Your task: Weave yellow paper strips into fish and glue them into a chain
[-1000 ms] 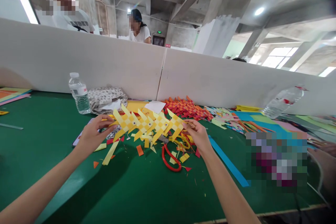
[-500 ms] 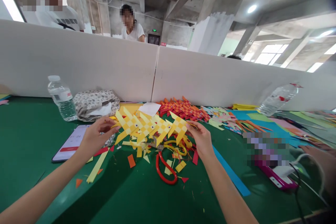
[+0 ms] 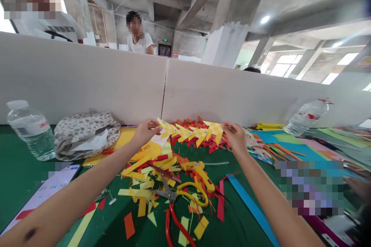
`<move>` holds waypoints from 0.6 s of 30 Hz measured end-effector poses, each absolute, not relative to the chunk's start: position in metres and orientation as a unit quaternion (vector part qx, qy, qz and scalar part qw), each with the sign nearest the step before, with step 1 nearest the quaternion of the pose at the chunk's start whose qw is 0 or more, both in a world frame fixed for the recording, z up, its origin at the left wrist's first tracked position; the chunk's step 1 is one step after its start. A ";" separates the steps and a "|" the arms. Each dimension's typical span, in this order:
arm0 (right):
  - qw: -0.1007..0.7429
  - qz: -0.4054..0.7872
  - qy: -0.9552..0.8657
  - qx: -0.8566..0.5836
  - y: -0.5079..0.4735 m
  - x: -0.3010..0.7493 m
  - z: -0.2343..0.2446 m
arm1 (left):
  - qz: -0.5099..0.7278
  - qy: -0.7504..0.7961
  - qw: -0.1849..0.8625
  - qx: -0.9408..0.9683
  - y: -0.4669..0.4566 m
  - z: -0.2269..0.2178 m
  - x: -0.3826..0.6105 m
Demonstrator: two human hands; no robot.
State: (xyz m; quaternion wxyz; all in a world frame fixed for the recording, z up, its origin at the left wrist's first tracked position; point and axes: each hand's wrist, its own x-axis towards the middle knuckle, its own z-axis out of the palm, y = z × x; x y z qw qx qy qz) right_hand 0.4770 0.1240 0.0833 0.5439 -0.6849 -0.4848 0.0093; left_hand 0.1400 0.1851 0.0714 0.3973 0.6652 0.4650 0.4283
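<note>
A row of several yellow woven paper fish (image 3: 187, 134) stretches between my two hands above the far part of the table. My left hand (image 3: 147, 130) pinches its left end, and my right hand (image 3: 235, 136) pinches the right end. Just beneath and behind the row lies a heap of red-orange woven paper fish (image 3: 213, 147), partly covered by it. Nearer to me, a yellow glue gun (image 3: 199, 171), scissors with yellow handles (image 3: 193, 192) and a tool with red handles (image 3: 179, 222) lie among yellow and red paper scraps (image 3: 142, 191).
At left stand a water bottle (image 3: 31, 131) and a patterned cloth pouch (image 3: 87, 133), with a phone (image 3: 49, 189) before them. Another bottle (image 3: 308, 117) leans at right near coloured paper sheets (image 3: 266, 131). A white partition (image 3: 116, 81) runs behind; people are beyond it.
My hands have carried the row of yellow fish away from me, from above the scraps to over the red heap. The camera view has shifted closer to the table.
</note>
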 end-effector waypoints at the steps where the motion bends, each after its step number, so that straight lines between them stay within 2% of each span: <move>1: 0.519 0.001 -0.473 -0.712 0.139 0.485 0.083 | 0.411 0.475 0.399 0.668 0.199 0.070 0.150; 5: 0.400 -0.003 -0.431 -0.809 0.166 0.502 0.063 | 0.319 0.523 0.413 0.674 0.226 0.048 0.161; 10: 0.292 0.007 -0.450 -0.844 0.155 0.498 0.038 | 0.229 0.529 0.450 0.681 0.216 0.030 0.132; 18: 0.155 0.087 -0.515 -0.839 0.164 0.488 0.025 | 0.276 0.530 0.440 0.670 0.206 0.025 0.136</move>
